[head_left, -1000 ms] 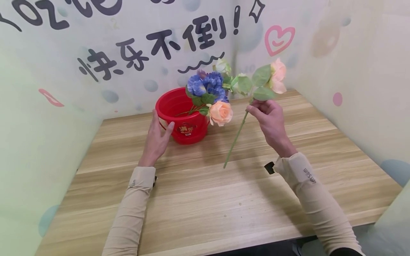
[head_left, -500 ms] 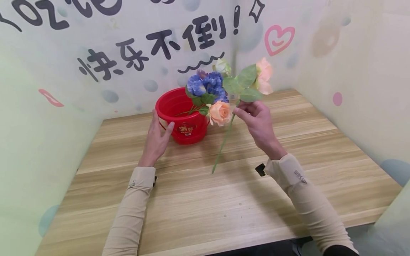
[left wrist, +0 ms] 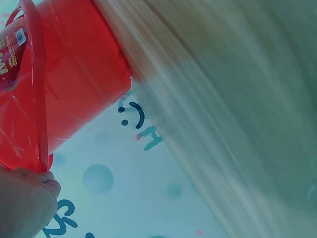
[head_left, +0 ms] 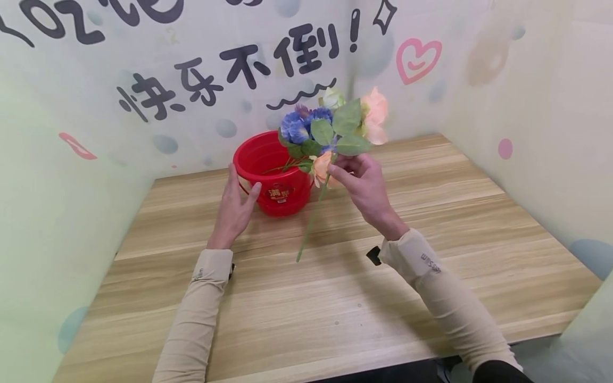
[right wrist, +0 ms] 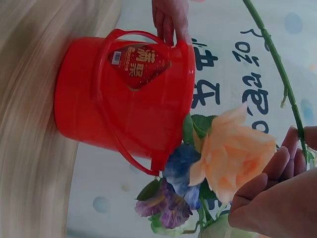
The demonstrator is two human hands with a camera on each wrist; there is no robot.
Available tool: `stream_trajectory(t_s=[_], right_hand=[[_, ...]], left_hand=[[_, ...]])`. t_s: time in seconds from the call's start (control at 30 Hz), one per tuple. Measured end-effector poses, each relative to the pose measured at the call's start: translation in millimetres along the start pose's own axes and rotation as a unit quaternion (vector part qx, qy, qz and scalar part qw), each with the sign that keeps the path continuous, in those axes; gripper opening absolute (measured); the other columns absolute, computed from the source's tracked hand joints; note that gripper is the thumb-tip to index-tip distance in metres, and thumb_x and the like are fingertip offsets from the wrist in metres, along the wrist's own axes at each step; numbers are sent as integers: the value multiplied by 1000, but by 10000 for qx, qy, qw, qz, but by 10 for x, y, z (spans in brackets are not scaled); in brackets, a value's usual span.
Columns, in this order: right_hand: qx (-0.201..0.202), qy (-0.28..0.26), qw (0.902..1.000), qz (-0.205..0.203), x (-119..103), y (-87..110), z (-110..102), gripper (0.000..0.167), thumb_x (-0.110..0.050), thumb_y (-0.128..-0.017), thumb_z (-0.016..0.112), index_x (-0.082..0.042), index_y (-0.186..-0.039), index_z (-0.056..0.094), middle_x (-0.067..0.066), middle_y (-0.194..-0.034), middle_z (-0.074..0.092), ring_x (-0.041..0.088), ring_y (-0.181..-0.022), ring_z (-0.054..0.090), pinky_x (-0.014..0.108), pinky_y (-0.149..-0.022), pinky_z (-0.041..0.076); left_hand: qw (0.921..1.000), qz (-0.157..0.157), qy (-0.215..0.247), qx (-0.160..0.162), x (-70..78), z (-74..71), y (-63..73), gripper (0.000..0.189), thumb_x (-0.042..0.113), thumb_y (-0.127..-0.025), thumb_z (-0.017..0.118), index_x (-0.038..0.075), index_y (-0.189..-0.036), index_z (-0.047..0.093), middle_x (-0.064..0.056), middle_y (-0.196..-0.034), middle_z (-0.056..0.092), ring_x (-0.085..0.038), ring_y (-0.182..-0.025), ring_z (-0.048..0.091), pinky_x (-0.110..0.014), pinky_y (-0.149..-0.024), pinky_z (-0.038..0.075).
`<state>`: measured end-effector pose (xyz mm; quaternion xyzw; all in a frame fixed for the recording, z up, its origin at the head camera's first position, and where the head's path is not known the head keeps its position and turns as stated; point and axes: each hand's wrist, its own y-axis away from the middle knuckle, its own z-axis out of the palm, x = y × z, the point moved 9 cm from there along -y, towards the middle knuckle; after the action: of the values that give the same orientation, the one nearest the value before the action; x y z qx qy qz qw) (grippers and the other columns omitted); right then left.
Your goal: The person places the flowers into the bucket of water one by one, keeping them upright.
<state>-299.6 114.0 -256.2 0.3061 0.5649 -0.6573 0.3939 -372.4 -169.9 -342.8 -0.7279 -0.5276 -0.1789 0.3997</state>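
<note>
A red bucket (head_left: 299, 194) stands upright on the wooden table. My left hand (head_left: 232, 210) rests against its left side, thumb stretched along the front and fingers at the rim. Between thumb and fingertips, my right hand (head_left: 366, 191) pinches the green stem (head_left: 308, 229) of a pale peach rose (head_left: 375, 114) just below its leaves. That stem slants down to the left in front of the bucket's right side. Blue flowers (head_left: 293, 127), another peach rose (head_left: 322, 166) and a white rose (head_left: 332, 98) lean out over the bucket's right rim; the held leaves partly cover them.
The bucket's red handle (right wrist: 116, 131) hangs down its front, beside a sticker (right wrist: 138, 64). Purple petals (right wrist: 171, 206) show near the blue ones. Printed walls (head_left: 191, 133) stand close behind and beside the wooden table (head_left: 306, 303).
My right hand has moved left with the rose, bringing its leaves across the flowers in the bucket. The left hand and the bucket have stayed in place.
</note>
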Motion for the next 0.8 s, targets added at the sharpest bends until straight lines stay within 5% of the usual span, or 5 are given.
stream_trajectory(t_s=[0.4,0.8], right_hand=[[154,117,9998,92,91,-8,157,11,9,-92,70,0,-96,66,-3,-81,66,10,-76,58,21,-66,47],[599,309,9976,-164,110,-66,82,9,4,-94,70,-3,-95,65,-2,-81,63,11,-75,56,20,-66,48]], left_hand=[[10000,28,-46,-3,12,-10,6,96,61,-102,53,17,-167,-2,-2,-173,6,-26,-157,11,-56,-120,29],[10000,-38,45,21,24,-15,8,98,63,-99,54,20,-168,0,0,-173,8,-26,-157,12,-58,-116,35]])
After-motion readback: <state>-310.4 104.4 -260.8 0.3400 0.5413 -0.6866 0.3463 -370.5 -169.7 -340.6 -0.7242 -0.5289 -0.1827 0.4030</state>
